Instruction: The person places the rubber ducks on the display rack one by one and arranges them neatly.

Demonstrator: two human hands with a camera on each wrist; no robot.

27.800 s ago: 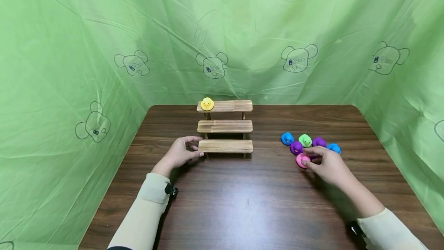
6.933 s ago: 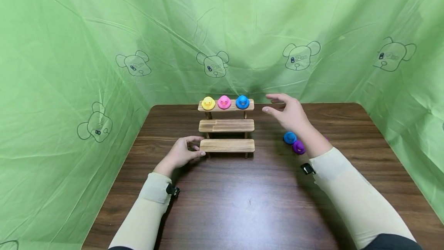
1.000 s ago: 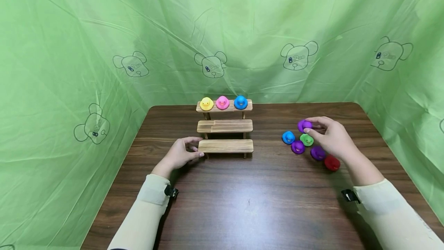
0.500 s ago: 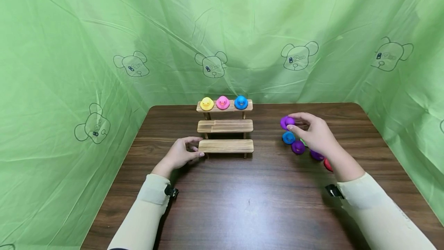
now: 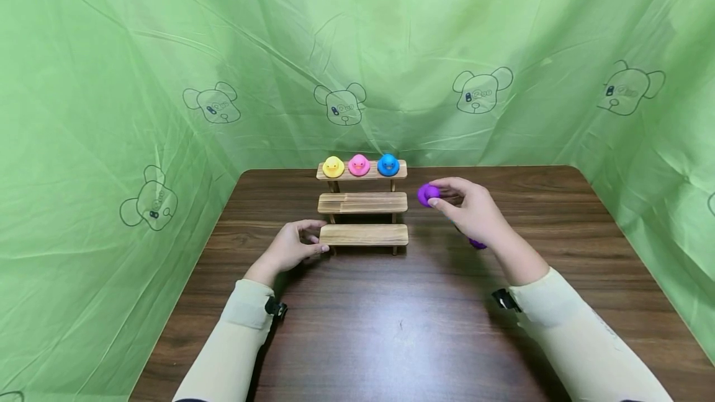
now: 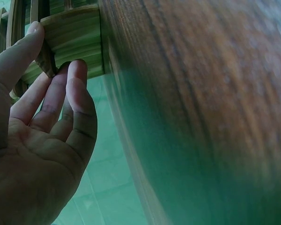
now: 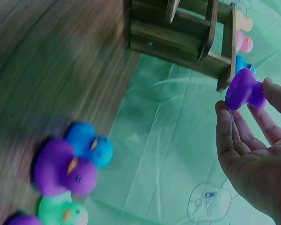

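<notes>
My right hand [image 5: 472,209] pinches a purple rubber duck [image 5: 428,195] between thumb and fingertips, in the air just right of the wooden three-step stand [image 5: 363,236]. In the right wrist view the purple duck [image 7: 243,90] is held tilted. My left hand [image 5: 290,245] grips the left end of the lowest step; in the left wrist view the thumb and fingers of the hand [image 6: 47,122] lie on either side of the wood. Along the top step sit a yellow duck [image 5: 333,167], a pink duck [image 5: 359,165] and a blue duck [image 5: 388,165].
Loose ducks lie on the dark wood table [image 5: 402,327] under my right arm, mostly hidden in the head view. The right wrist view shows a blue duck [image 7: 91,145], a purple one [image 7: 56,166] and a green one [image 7: 61,208]. A green curtain [image 5: 413,48] surrounds the table.
My right hand has lifted the purple duck from the group and carried it left towards the stand. Earlier, pink and blue ducks joined the yellow one on top. My left hand has stayed put.
</notes>
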